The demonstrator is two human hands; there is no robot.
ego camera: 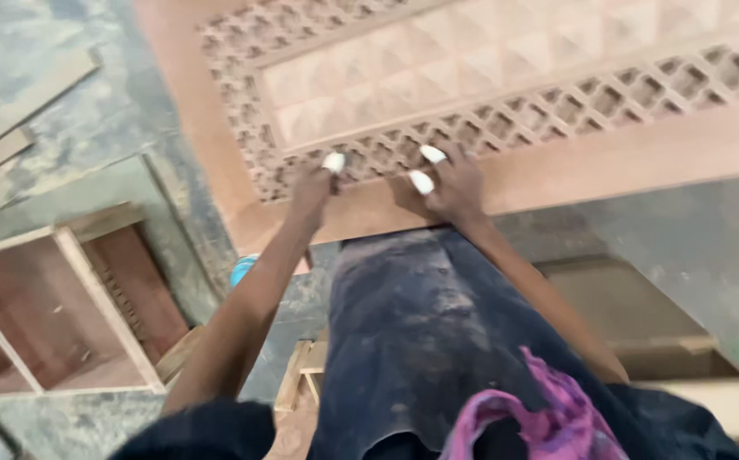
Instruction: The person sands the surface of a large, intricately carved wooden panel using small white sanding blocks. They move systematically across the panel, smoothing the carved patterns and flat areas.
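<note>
Carved wooden panel [506, 94] lies flat in front of the person, lattice border running around a centre field of raised diamond shapes. Both hands are on the near lattice strip: left hand [314, 192] fingers pressed down onto the openwork, right hand [450, 183] spread flat just beside it, fingers apart. Neither grip is closed around anything; they bear on the surface, probably to steady it or work the cut-outs. Several fingertips carry white wraps [421, 181], likely guarding against abrasion. I cannot tell what carries the panel; no bench edge shows. The dark dusty apron [420, 341] hangs close against the near plain edge, with a pink-purple cloth [548, 417] at the waist. Below is a stained grey-green concrete floor [88, 128]. An open-frame wooden cabinet [71, 298] sits lower left, loose wood strips [11, 119] upper left, a small blue object [243, 268] under the panel edge. Blurred frame.
</note>
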